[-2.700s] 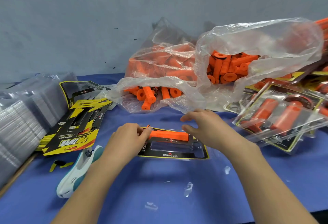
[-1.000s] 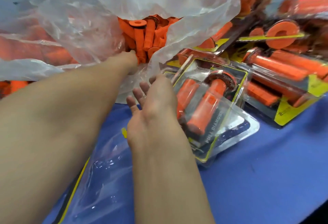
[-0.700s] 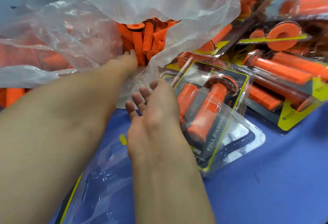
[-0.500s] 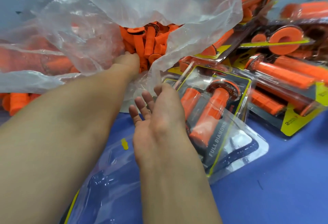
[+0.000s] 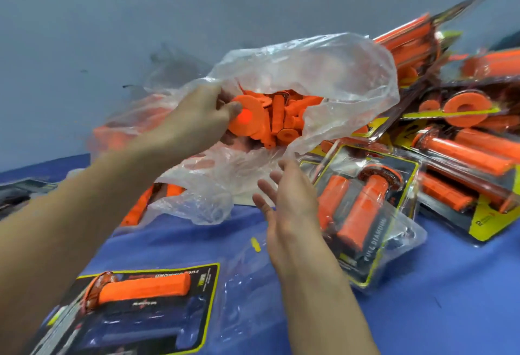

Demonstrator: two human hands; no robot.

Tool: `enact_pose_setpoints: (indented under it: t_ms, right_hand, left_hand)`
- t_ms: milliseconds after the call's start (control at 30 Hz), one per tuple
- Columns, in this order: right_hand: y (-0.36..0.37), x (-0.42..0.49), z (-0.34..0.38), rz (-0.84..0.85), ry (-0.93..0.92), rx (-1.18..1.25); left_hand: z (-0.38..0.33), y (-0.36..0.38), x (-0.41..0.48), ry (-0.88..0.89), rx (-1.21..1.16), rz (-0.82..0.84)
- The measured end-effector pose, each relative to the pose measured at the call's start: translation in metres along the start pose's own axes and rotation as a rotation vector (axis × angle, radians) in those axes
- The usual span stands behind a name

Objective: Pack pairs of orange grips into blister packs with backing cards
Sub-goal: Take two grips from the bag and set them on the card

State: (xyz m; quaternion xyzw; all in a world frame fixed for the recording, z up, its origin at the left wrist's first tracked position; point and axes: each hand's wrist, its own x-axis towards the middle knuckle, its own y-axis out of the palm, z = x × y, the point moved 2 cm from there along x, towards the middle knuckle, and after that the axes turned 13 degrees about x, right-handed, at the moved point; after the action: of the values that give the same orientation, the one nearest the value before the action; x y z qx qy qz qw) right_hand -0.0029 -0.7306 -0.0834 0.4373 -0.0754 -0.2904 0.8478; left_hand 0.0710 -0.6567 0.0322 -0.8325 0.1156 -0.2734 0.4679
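Note:
My left hand (image 5: 194,118) is at the mouth of a clear plastic bag (image 5: 323,78) full of loose orange grips (image 5: 284,118). Its thumb and fingers pinch the round flange end of one orange grip (image 5: 247,118), lifted at the bag's opening. My right hand (image 5: 287,202) hovers below the bag with fingers straight, holding nothing. At the near left an open blister pack (image 5: 157,315) with a black and yellow backing card holds one orange grip (image 5: 140,290) in its upper slot; the lower slot is bare.
Finished packs of grip pairs lie on the blue table (image 5: 422,312) to the right, the nearest pack (image 5: 365,214) just beside my right hand, more heaped behind (image 5: 464,152). A second bag of grips (image 5: 135,126) lies to the left. A grey wall stands behind.
My left hand went into the bag and has come up pinching a grip by its flange end. The view pulled back, showing the open pack with one grip.

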Motion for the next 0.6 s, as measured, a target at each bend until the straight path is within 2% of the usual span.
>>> enact_pose_setpoints:
  t_ms: [67,200,333,500,600]
  right_hand:
    - [0.013,-0.01,-0.001,0.056,-0.061,-0.094]
    - [0.027,-0.039,-0.018,0.24,-0.273,-0.457]
    - [0.033,-0.063,-0.043,0.411,-0.245,-0.645]
    - [0.047,-0.082,-0.065,0.406,-0.21,-0.645]
    - [0.054,-0.087,-0.074,0.355,-0.174,-0.665]
  left_hand:
    - [0.026,-0.009,-0.033,-0.007,-0.105,0.013]
    - [0.062,-0.029,-0.098,-0.111,-0.343,0.037]
    - [0.085,-0.046,-0.147,-0.191,-0.603,-0.068]
    - [0.099,-0.057,-0.17,-0.198,-0.818,-0.157]
    - [0.096,-0.065,-0.179,-0.088,-0.768,-0.244]
